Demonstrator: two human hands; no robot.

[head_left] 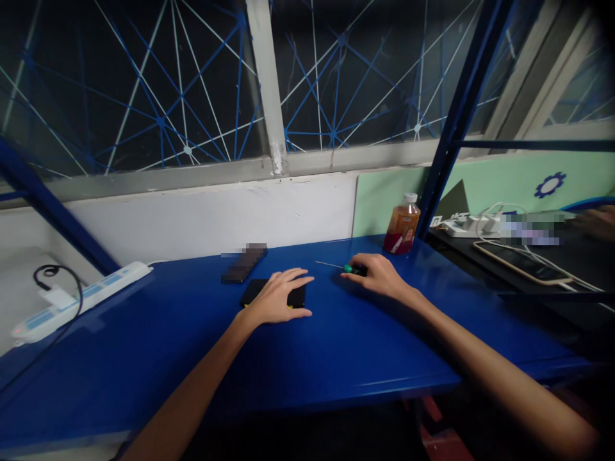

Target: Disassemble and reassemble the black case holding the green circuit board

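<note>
My right hand (372, 274) is closed around the green and black handle of a screwdriver (348, 269), whose thin metal shaft points left above the blue table. Over a flat black object with a bit of yellow at its near edge (250, 293) lies my left hand (281, 296), fingers spread toward the right. The hand covers much of that object, so its kind is hard to make out. Just behind it rests a dark, long, flat thing (245, 264), partly blurred out.
A white power strip (91, 301) with a black cable lies at the table's left side. Toward the back right stands a bottle of reddish drink (402, 225) by a blue metal post (444, 160). On the neighbouring dark desk are a phone (521, 262), white cables and another person's blurred hand (598, 223).
</note>
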